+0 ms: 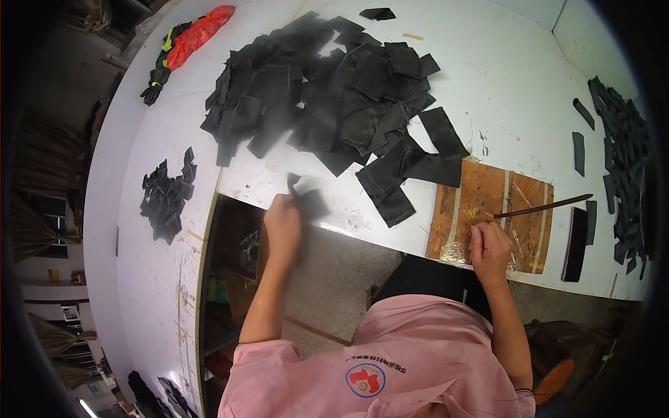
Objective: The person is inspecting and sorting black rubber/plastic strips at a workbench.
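Observation:
My left hand (pixel 282 212) is raised at the table's front edge, its fingers closed on a small black fabric piece (pixel 311 200) that is smeared by motion. Beyond it spreads a large heap of black fabric pieces (pixel 279 83), mostly flat and rectangular. On the right, a worn brown board (pixel 446 226) with strips of clear tape lies at the edge. My right hand (pixel 490 249) rests over this board with curled fingers; what they may hold is hidden. Just past the knuckles, a thin dark stick (pixel 547 206) slants to the right, its near end close to the fingers.
Narrow black strips (pixel 620 174) are piled at the far right, with a thicker black bar (pixel 575 244) beside the board. A smaller pile of black scraps (pixel 167 202) lies on the left wing of the table. At the back left is a red plastic bag (pixel 201 36).

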`<state>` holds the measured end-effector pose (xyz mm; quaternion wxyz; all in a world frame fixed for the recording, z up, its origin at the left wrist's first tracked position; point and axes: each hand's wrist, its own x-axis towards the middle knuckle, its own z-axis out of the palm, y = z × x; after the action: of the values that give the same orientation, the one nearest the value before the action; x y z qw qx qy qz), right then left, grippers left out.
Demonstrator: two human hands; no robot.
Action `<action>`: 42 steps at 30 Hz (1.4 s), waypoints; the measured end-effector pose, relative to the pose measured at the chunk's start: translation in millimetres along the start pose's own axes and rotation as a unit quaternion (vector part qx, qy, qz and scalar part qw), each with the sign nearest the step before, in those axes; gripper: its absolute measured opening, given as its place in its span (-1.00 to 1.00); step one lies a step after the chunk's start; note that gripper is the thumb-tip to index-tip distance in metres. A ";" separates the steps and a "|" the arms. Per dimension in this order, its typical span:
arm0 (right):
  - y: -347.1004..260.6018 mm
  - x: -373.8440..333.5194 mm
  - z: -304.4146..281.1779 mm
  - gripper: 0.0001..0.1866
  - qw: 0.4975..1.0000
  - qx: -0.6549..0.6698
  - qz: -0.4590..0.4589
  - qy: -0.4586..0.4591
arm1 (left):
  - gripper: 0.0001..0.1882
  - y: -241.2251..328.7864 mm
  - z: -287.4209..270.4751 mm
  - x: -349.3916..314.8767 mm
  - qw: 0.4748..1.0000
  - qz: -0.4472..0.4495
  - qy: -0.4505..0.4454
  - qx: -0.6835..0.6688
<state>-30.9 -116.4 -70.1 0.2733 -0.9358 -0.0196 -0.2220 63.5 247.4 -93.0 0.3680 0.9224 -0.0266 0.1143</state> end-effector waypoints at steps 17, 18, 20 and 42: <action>3.5 -4.2 1.3 -0.93 1.000 -0.010 0.011 0.026 | -0.82 88.5 -12.8 70.7 0.887 -0.118 -0.010 -0.447; 3.1 -3.3 1.1 -0.93 1.000 0.000 0.006 0.027 | -0.81 86.8 -12.8 85.3 0.912 -0.046 0.019 -0.408; 1.1 -1.7 0.9 -0.93 0.999 -0.004 0.005 0.035 | -0.77 86.4 -11.4 112.1 0.969 0.001 0.069 -0.237; 5.1 1.0 -8.8 -0.91 0.997 0.020 0.040 -0.065 | -0.86 190.4 96.7 91.5 0.906 -0.032 -0.403 -0.128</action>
<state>-32.8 -125.4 -65.7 0.2987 -0.9427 -0.0043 -0.1486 145.5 45.9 -11.8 0.4442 0.8352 -0.1578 -0.2833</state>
